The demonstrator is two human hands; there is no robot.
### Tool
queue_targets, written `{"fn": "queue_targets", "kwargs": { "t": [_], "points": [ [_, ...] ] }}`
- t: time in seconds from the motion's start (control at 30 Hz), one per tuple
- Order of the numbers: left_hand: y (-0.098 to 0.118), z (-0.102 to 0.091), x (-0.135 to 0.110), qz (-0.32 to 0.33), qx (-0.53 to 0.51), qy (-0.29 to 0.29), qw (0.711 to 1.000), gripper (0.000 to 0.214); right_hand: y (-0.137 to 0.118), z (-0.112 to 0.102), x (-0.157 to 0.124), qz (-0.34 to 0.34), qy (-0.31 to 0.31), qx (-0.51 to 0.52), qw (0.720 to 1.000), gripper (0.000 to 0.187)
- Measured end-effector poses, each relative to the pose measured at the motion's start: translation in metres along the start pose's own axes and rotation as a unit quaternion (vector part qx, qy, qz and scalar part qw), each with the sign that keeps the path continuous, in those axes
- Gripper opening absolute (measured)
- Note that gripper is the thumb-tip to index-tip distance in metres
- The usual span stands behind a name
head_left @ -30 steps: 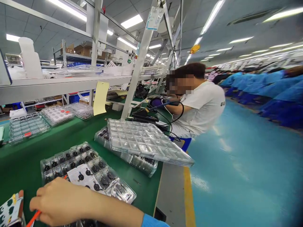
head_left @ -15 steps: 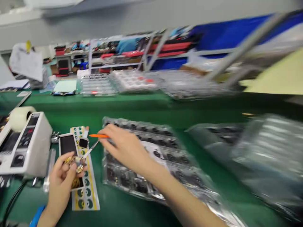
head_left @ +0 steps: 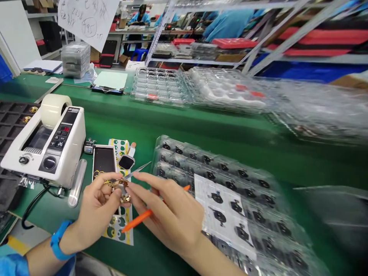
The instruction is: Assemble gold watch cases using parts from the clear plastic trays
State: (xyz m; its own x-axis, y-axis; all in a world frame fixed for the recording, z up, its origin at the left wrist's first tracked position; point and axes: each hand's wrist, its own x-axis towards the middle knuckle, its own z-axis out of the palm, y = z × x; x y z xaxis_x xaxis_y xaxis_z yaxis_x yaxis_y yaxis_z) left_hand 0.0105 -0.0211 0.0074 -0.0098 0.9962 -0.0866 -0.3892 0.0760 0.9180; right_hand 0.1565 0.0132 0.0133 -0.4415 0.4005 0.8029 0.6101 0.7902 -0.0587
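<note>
— Across the green counter (head_left: 201,130), what differs from half a second ago?
— The view has steadied. The clear tray (head_left: 230,191) of black parts is sharper now, and the tape dispenser (head_left: 46,145) shows larger at the left. The right hand (head_left: 169,214) has come across to meet the left hand (head_left: 99,205).
— And the room?
— Metal racks, stacked clear trays (head_left: 161,86) along the counter's far edge, people in blue behind.
— The fingers?
— The left fingers pinch a small gold part (head_left: 122,190) above the sticker strip (head_left: 120,230). The right fingers stretch toward it, carrying the orange tool (head_left: 138,221).
— Anything unclear?
— The right side is blurred, and the hand hides just how the tool is gripped
</note>
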Motion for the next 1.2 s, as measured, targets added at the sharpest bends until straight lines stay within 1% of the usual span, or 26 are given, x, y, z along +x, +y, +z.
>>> {"fn": "queue_targets", "kwargs": {
  "t": [0.1,0.2,0.47,0.6,0.73,0.8,0.87,0.93,1.0,1.2],
  "points": [
    [-0.007,-0.001,-0.002,0.024,0.041,0.003,0.999,0.024,0.005,0.003,-0.002,-0.013,-0.010,0.044,0.999,0.008],
    [-0.012,-0.001,-0.005,0.045,0.079,-0.003,0.996,0.018,0.006,0.004,-0.006,-0.012,-0.008,0.054,0.998,0.009],
    [-0.009,0.001,-0.004,0.058,0.161,0.004,0.985,0.018,0.008,0.007,-0.007,-0.034,-0.019,0.053,0.998,0.009],
    [-0.012,-0.003,-0.005,0.068,0.199,-0.002,0.978,0.021,0.011,0.005,-0.004,-0.055,-0.027,0.056,0.997,0.012],
    [-0.016,-0.007,-0.006,0.074,0.218,-0.004,0.973,0.022,0.011,0.004,-0.003,-0.074,-0.034,0.036,0.996,0.016],
    [-0.015,-0.007,-0.007,0.097,0.238,-0.008,0.966,0.023,0.010,0.003,-0.004,-0.081,-0.032,0.024,0.996,0.016],
    [-0.014,-0.006,-0.007,0.136,0.262,-0.013,0.955,0.025,0.009,0.004,-0.004,-0.082,-0.030,0.016,0.996,0.016],
    [-0.012,-0.005,-0.007,0.162,0.281,-0.014,0.946,0.026,0.008,0.003,-0.005,-0.080,-0.028,0.011,0.996,0.014],
    [-0.010,-0.004,-0.007,0.161,0.291,-0.016,0.943,0.024,0.007,0.002,-0.006,-0.074,-0.027,0.012,0.997,0.010],
    [-0.011,-0.006,-0.009,0.134,0.269,-0.040,0.953,0.026,0.004,0.000,-0.007,-0.062,-0.031,0.007,0.998,0.008]
  ]
}}
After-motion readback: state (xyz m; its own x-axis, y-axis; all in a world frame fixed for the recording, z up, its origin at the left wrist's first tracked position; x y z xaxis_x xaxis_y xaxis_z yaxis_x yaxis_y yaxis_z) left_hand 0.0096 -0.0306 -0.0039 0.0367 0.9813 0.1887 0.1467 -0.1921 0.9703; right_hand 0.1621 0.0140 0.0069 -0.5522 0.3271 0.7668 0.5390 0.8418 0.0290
